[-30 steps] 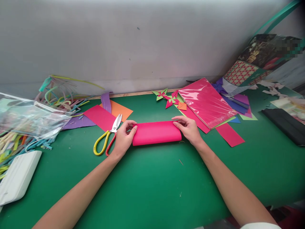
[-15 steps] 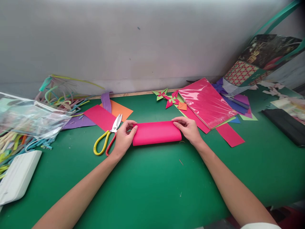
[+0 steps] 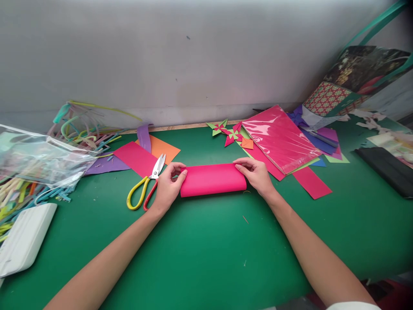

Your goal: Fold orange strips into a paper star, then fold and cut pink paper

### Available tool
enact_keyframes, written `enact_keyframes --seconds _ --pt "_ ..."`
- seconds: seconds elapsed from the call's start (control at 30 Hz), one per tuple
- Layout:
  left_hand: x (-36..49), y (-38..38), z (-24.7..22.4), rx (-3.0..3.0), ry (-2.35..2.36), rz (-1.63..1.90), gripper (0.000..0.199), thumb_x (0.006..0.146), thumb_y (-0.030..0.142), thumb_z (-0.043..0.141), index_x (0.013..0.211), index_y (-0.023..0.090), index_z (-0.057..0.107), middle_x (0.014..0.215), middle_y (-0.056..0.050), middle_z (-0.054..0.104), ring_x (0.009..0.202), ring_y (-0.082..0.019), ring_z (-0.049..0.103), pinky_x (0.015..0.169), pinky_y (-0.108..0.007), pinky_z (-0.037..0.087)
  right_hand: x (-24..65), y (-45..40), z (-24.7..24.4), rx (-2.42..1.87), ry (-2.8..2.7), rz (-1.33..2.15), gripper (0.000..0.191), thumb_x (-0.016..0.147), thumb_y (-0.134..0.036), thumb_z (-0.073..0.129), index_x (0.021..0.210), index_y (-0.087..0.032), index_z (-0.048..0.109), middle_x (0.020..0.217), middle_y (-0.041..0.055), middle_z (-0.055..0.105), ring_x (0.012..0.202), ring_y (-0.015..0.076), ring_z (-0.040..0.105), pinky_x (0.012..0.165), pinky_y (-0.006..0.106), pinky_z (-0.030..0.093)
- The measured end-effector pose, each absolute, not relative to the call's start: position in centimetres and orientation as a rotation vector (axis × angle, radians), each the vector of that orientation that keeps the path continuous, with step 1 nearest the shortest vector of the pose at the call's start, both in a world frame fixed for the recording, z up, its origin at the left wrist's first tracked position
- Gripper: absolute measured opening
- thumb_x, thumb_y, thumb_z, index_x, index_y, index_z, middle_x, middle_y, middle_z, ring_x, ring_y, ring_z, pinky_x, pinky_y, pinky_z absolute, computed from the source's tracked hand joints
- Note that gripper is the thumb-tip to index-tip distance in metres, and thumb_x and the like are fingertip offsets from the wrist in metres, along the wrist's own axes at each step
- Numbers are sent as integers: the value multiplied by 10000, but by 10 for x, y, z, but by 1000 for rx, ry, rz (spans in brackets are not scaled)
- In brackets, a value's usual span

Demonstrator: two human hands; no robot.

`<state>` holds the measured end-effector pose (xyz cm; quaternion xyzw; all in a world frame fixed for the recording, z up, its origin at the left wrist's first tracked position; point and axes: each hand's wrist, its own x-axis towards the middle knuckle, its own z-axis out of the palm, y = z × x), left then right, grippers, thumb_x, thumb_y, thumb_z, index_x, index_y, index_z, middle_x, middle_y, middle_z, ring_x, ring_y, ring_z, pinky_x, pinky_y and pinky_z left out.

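A pink sheet of paper (image 3: 213,180) is bent over toward me, its near edge a rounded, uncreased fold. My left hand (image 3: 169,183) pinches its far left corner between thumb and fingers. At the far right corner, my right hand (image 3: 254,174) grips the paper the same way. Scissors (image 3: 146,185) with one yellow and one red handle lie just left of my left hand, blades pointing away and slightly apart. Part of the red handle is hidden behind that hand.
Pink (image 3: 135,157) and orange paper (image 3: 164,148) lie behind the scissors. Folded paper stars (image 3: 232,135) and a plastic-wrapped pink paper pack (image 3: 280,140) are at back right. Colourful strips (image 3: 19,198), a clear bag (image 3: 41,155) and a white case (image 3: 27,239) sit left. A black pouch (image 3: 385,170) lies right.
Almost nothing differs. Both hands keep their hold on the bent pink paper, and the whole view has shifted only very slightly.
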<state>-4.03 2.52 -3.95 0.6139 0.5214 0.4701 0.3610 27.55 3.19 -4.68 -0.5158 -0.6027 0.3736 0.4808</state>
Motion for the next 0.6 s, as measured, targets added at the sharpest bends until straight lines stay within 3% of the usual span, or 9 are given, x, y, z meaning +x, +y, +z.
enact_keyframes --seconds 0.6 --pt "-40 25 -39 1583 1348 1205 196 922 360 656 1061 223 648 930 -22 654 882 -181 639 741 -273 504 275 32 -46 -1261 -1459 926 238 875 -413 748 1005 -217 788 1019 77 795 930 252 745 859 379 587"
